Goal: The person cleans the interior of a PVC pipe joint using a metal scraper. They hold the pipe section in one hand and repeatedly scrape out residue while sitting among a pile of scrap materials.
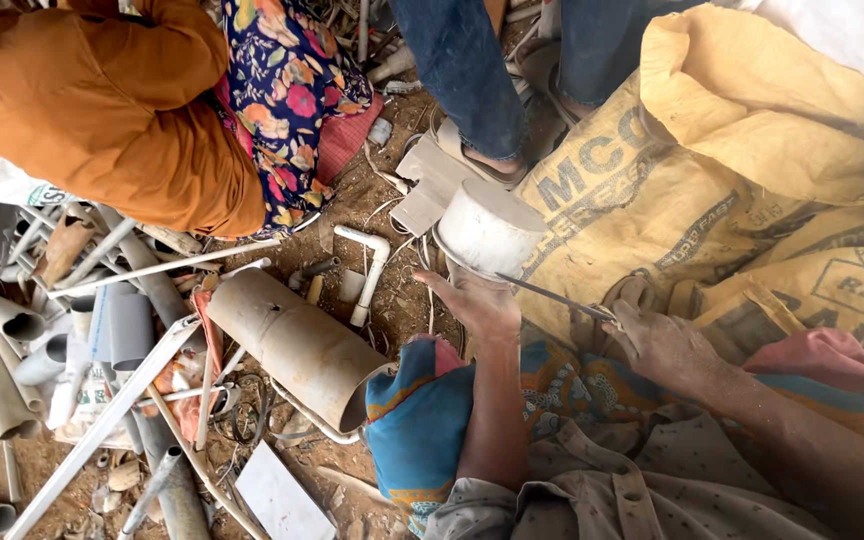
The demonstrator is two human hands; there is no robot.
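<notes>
Dirt ground point(392, 300) is lying littered with scrap pipes point(12, 340) at left frame; large tan pipe point(297, 345) at centre-left; left hand point(477, 300), fingers curled, is steadying white plastic tub point(490, 230) at centre; right hand point(657, 345) is gripping thin metal blade point(557, 297) touching tub; yellow sacks point(732, 180) at right.

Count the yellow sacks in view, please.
2: one big yellow sack at the upper right, and a second sack below it near the right hand. More may be hidden.

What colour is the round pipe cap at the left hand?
White, dusty round plastic cap; head view shows it best.
</notes>
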